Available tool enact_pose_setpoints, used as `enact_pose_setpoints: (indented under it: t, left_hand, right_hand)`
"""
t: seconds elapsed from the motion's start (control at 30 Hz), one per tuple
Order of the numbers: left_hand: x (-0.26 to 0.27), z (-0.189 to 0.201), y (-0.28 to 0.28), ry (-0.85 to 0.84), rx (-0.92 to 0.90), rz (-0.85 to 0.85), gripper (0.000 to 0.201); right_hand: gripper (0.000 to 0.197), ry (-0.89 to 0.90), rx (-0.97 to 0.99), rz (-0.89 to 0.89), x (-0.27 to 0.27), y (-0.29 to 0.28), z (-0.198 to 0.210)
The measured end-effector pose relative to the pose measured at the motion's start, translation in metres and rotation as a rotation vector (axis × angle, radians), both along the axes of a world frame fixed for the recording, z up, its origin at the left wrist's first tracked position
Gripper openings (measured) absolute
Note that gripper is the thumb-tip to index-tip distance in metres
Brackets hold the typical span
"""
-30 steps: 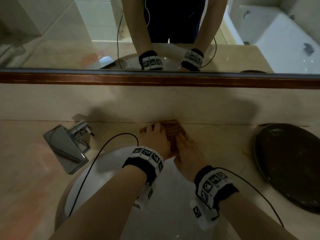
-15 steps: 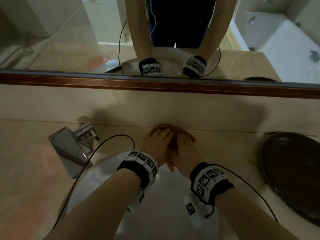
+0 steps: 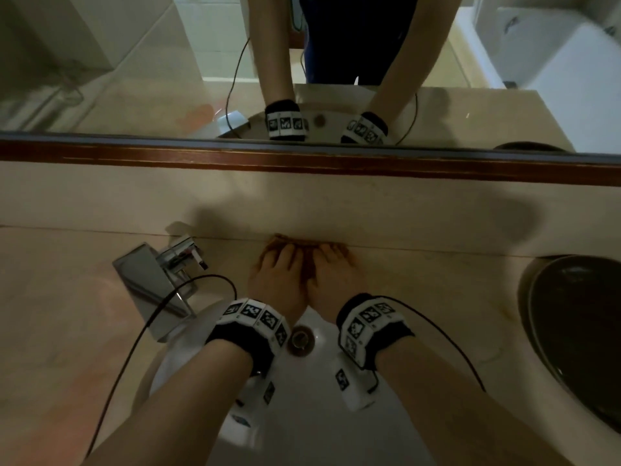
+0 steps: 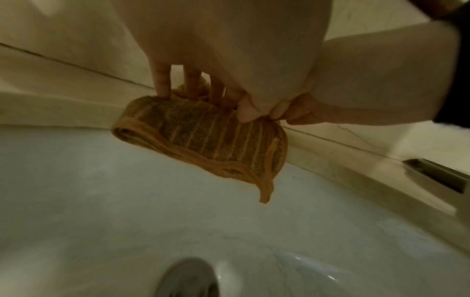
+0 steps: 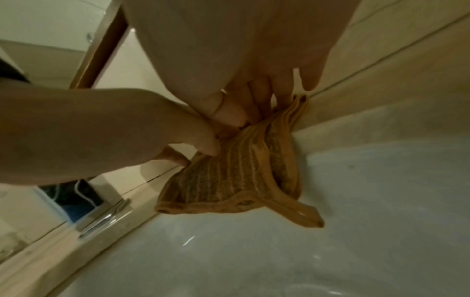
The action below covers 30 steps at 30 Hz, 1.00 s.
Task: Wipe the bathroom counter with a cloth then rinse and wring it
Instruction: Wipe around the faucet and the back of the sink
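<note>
A brown-orange striped cloth (image 3: 304, 264) sits bunched between both hands at the back of the white sink basin (image 3: 302, 415), close to the backsplash. My left hand (image 3: 279, 280) and right hand (image 3: 336, 280) lie side by side on it. In the left wrist view the left hand (image 4: 203, 100) pinches the cloth (image 4: 203, 140) between fingers and thumb, and its folded edge hangs over the basin. The right wrist view has the right hand (image 5: 254, 112) gripping the same cloth (image 5: 236, 174) from above. The left thumb presses in beside it.
A chrome faucet (image 3: 161, 284) stands at the basin's left. The drain (image 3: 302, 339) shows between my wrists. A dark round dish (image 3: 578, 331) sits on the beige counter (image 3: 420, 297) at right. A wood-framed mirror (image 3: 302, 159) runs along the back wall.
The cloth lay flat under spread hands a second ago. The hands have since drawn together, gathering it into a bunch held at the basin's back edge.
</note>
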<state>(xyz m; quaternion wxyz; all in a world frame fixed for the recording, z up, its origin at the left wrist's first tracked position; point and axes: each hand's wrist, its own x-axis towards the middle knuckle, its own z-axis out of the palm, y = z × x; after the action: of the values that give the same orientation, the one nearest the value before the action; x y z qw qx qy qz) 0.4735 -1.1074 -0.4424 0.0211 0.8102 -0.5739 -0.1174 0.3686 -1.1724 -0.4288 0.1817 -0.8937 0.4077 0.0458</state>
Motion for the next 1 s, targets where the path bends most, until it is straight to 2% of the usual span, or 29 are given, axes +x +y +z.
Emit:
enact_pose_setpoints:
  t: [0.07, 0.17, 0.23, 0.3, 0.4, 0.5, 0.57, 0.7, 0.77, 0.87, 1.0]
  left_hand:
    - [-0.019, 0.003, -0.010, 0.005, 0.012, -0.046, 0.060]
    - [-0.055, 0.008, -0.025, 0.040, 0.064, -0.125, 0.080]
    - [-0.070, 0.006, -0.031, 0.057, 0.071, -0.145, 0.074]
    - [-0.071, 0.003, -0.031, 0.062, 0.054, -0.150, 0.068]
    - [-0.057, -0.002, -0.024, 0.069, 0.051, -0.157, 0.071]
    - [-0.038, -0.006, -0.010, 0.040, 0.066, -0.099, 0.077]
    - [-0.025, -0.006, 0.002, -0.001, 0.101, -0.077, 0.084]
    - [-0.002, 0.001, 0.039, 0.034, 0.098, 0.004, 0.095]
    - [0.011, 0.005, 0.063, 0.079, 0.097, 0.105, 0.093]
    - [0.036, 0.002, 0.096, 0.071, 0.174, 0.211, 0.086]
    - [0.058, -0.001, 0.119, 0.119, 0.247, 0.185, 0.061]
  right_hand:
    - [0.047, 0.005, -0.031, -0.006, -0.020, -0.010, 0.008]
    - [0.039, 0.056, -0.026, -0.031, -0.054, -0.025, 0.012]
    - [0.040, 0.039, 0.001, -0.125, -0.070, -0.032, 0.008]
    - [0.047, 0.029, 0.004, -0.143, -0.072, -0.032, 0.000]
    - [0.061, 0.025, -0.007, -0.140, -0.056, -0.024, -0.008]
    - [0.059, 0.020, -0.005, -0.143, -0.025, -0.011, -0.011]
    - [0.063, 0.088, -0.023, -0.098, -0.004, 0.000, -0.008]
    - [0.089, 0.206, 0.019, -0.063, 0.019, 0.026, -0.009]
    - [0.095, 0.231, -0.040, -0.042, 0.021, 0.037, -0.019]
    - [0.096, 0.131, -0.135, -0.053, 0.034, 0.050, -0.035]
    - [0.099, 0.073, -0.188, 0.016, 0.073, 0.066, -0.047]
